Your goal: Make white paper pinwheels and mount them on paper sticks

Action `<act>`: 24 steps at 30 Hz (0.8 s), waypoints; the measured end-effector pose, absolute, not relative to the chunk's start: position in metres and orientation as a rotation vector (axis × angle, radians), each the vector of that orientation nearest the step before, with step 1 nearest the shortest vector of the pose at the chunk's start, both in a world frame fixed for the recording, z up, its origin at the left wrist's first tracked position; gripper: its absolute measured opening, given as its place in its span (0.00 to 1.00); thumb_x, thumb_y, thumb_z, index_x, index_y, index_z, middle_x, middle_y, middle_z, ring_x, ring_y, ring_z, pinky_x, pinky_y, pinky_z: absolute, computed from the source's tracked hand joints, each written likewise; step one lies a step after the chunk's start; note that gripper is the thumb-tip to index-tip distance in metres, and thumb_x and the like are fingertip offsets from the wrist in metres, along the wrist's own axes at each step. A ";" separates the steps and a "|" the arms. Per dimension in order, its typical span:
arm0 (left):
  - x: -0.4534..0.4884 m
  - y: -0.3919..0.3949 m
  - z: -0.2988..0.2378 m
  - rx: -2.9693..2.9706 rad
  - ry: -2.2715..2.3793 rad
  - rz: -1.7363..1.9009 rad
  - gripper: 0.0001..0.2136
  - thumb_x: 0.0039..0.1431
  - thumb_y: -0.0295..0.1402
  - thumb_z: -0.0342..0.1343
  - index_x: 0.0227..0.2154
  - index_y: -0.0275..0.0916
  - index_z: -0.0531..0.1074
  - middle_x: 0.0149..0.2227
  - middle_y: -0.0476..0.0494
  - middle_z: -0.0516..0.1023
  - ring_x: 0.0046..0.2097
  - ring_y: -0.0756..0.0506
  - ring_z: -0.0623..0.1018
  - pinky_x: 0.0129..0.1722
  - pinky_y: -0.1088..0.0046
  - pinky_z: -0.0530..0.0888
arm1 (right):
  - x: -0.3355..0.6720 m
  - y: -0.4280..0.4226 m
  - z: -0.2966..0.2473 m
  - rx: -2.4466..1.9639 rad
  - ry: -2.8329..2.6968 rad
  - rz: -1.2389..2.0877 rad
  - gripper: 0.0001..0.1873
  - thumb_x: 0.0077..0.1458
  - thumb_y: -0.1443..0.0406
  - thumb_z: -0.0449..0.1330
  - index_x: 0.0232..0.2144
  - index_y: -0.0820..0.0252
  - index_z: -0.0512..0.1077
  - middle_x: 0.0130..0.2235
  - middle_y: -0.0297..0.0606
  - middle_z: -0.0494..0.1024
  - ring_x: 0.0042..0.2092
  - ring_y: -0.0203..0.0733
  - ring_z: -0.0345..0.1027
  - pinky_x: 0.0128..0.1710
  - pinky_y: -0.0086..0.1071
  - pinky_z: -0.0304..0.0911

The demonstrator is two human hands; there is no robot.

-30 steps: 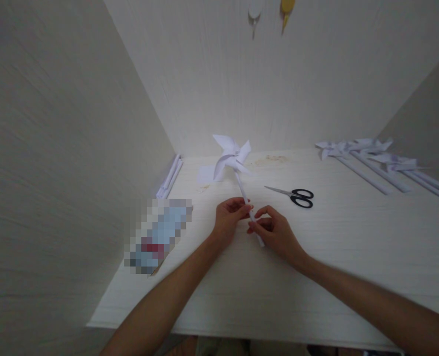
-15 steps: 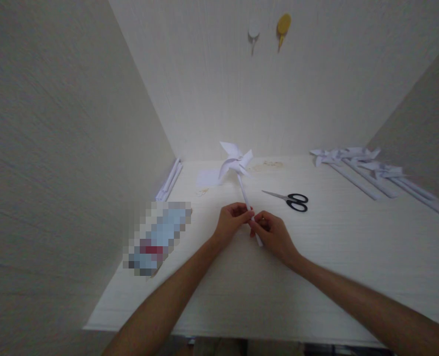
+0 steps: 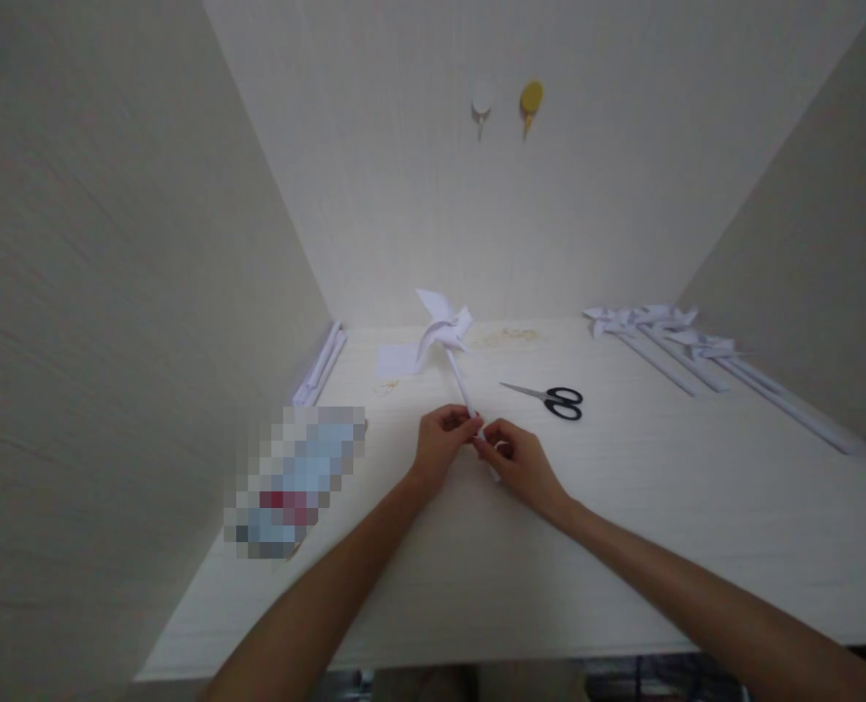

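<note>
a white paper pinwheel (image 3: 442, 332) is held in front of the person, over the middle of a pale surface (image 3: 433, 585), its blades pointing away toward the back wall (image 3: 404, 214) and its thin stick (image 3: 461, 384) slanting down to the right, back toward the person. the left hand (image 3: 439, 450) is closed on the lower part of the stick, thumb on the near side and the fingers curled behind it. the right hand (image 3: 525, 470) has its thumb and forefinger pinched on the stick just below, the other fingers loosely bent, and a short end of the stick shows past them; whether that end touches the surface, i cannot tell. behind the blades lies a square of white paper (image 3: 395, 360), with thin tan strands (image 3: 387, 387) near it. to the right of the stick, a pair of scissors with black handles (image 3: 565, 402) lies with its blades pointing left. further right, several other paper pinwheels (image 3: 619, 320) lie together by the side wall. at the left are white paper rolls (image 3: 323, 369) and, nearer, a pixelated bluish item (image 3: 308, 478). a white hook (image 3: 481, 100) and a yellow hook (image 3: 531, 97) are on the back wall.
</note>
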State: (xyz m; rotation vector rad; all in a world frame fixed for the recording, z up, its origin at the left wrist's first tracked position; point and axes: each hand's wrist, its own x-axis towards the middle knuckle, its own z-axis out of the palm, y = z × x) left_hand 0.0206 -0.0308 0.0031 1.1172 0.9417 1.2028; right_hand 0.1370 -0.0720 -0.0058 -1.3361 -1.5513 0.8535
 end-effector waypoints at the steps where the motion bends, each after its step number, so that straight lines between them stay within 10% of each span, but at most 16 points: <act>1: 0.020 -0.030 0.003 1.110 0.936 1.204 0.07 0.33 0.30 0.62 0.18 0.34 0.72 0.19 0.50 0.72 0.23 0.53 0.70 0.25 0.78 0.69 | 0.137 -0.072 -0.006 -1.339 -1.545 0.854 0.12 0.48 0.57 0.53 0.24 0.61 0.64 0.22 0.33 0.67 0.18 0.30 0.56 0.16 0.25 0.48; 24: 0.013 -0.029 0.002 1.005 0.766 1.181 0.11 0.40 0.39 0.57 0.21 0.33 0.71 0.21 0.46 0.71 0.24 0.52 0.70 0.21 0.78 0.67 | 0.199 -0.051 0.061 -1.464 -1.715 0.374 0.16 0.48 0.55 0.52 0.25 0.63 0.67 0.20 0.32 0.65 0.19 0.31 0.54 0.18 0.25 0.49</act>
